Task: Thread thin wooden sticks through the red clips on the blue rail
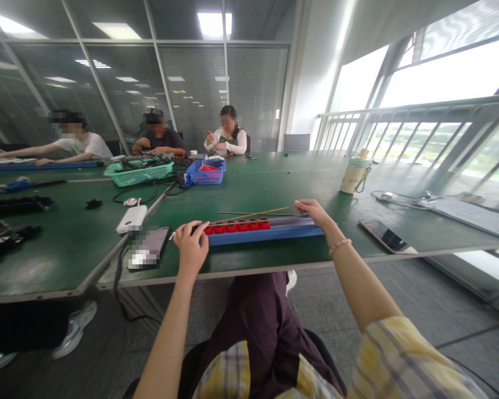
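A long blue rail (270,233) lies across the near edge of the green table (253,188), with several red blocks (237,225) set in its left part. My left hand (190,244) is curled over the rail's left end, its fingers closed against it. My right hand (311,212) rests on the rail's right part and pinches the end of a thin wooden stick (253,214) that slants leftward just above the table. A second thin stick (249,213) lies flat behind it.
A phone (386,235) lies right of the rail, another phone (148,246) and a white power bank (131,218) lie left. A cup (355,173), a green basket (138,173), a blue basket (206,172) and cables stand farther back. Three people sit at the far side.
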A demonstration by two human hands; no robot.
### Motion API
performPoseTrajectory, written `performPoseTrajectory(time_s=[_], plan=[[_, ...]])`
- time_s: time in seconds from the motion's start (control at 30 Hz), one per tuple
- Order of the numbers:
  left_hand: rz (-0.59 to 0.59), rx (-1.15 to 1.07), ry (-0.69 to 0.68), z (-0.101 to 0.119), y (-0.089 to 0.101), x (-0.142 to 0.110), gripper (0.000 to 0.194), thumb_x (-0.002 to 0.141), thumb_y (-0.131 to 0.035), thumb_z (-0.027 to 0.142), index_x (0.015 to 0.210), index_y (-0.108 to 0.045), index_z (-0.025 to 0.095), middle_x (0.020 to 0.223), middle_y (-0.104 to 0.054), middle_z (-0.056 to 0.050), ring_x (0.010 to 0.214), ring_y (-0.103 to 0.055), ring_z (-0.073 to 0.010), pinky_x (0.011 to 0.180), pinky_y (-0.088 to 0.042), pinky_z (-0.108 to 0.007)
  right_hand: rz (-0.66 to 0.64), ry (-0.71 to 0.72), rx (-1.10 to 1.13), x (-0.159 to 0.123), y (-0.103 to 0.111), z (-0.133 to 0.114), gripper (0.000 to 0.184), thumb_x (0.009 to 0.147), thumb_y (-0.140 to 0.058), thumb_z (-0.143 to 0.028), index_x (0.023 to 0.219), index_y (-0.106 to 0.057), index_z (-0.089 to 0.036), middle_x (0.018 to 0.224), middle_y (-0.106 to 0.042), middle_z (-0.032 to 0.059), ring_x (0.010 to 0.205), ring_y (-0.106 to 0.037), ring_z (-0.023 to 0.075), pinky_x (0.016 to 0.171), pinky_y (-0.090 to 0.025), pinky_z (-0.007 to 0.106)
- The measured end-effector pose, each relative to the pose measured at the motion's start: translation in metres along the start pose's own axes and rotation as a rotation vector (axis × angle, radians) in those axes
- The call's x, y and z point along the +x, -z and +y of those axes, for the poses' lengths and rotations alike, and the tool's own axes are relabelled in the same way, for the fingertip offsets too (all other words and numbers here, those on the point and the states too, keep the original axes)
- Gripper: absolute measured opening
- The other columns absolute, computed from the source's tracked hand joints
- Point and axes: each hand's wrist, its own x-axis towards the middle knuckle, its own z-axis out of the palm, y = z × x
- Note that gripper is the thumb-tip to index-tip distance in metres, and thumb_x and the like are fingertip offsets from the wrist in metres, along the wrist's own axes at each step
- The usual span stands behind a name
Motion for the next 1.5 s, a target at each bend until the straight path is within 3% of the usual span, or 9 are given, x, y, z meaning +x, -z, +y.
performPoseTrajectory(time_s=[0.13,0.63,1.0,1.27,1.5], plan=[[-0.001,-0.001,-0.001,0.000,0.001,0.000,0.033,0.090,-0.049,0.020,0.112,-0.073,0.029,0.119,-0.065,-0.007,0.113,-0.047,-0.0282,0.097,-0.036,-0.045,0.122,-0.005,0.092,0.004,0.004,0.010,0.056,0.067,-0.072,-0.071,0.061,-0.060,-0.017,0.061,-0.054,0.0008,0.059,-0.044,0.0110,0.058,-0.037,0.027],[-0.007,-0.003,0.011,0.000,0.000,0.000,0.033,0.091,-0.049,0.021,0.112,-0.073,0.029,0.117,-0.065,-0.007,0.113,-0.046,-0.0286,0.096,-0.036,-0.046,0.307,0.004,0.147,0.006,0.005,0.011,0.062,0.060,-0.072,-0.078,0.063,-0.062,-0.017,0.059,-0.055,0.0010,0.055,-0.045,0.0103,0.052,-0.037,0.025],[-0.022,-0.013,0.018,0.000,0.000,0.000,0.034,0.090,-0.048,0.021,0.113,-0.072,0.029,0.118,-0.064,-0.008,0.113,-0.045,-0.0284,0.098,-0.035,-0.046,0.160,0.029,-0.184,0.006,0.004,0.018,0.056,0.073,-0.063,-0.071,0.070,-0.071,-0.016,0.064,-0.063,0.0036,0.063,-0.053,0.0148,0.060,-0.042,0.027],[-0.024,-0.010,0.020,0.002,0.000,0.000,0.034,0.090,-0.048,0.021,0.112,-0.073,0.029,0.117,-0.065,-0.008,0.113,-0.046,-0.0283,0.097,-0.036,-0.046,0.173,0.006,-0.434,0.002,0.003,0.011,0.055,0.077,-0.060,-0.068,0.073,-0.076,-0.016,0.065,-0.067,0.0050,0.063,-0.055,0.0169,0.059,-0.038,0.029],[-0.029,-0.011,0.017,0.003,0.000,0.000,0.034,0.090,-0.048,0.021,0.113,-0.072,0.028,0.117,-0.065,-0.008,0.113,-0.046,-0.0283,0.097,-0.036,-0.046,0.200,-0.014,-0.491,0.000,0.001,0.007,0.049,0.072,-0.067,-0.065,0.074,-0.078,-0.017,0.068,-0.070,0.0061,0.066,-0.059,0.0193,0.064,-0.040,0.031]])
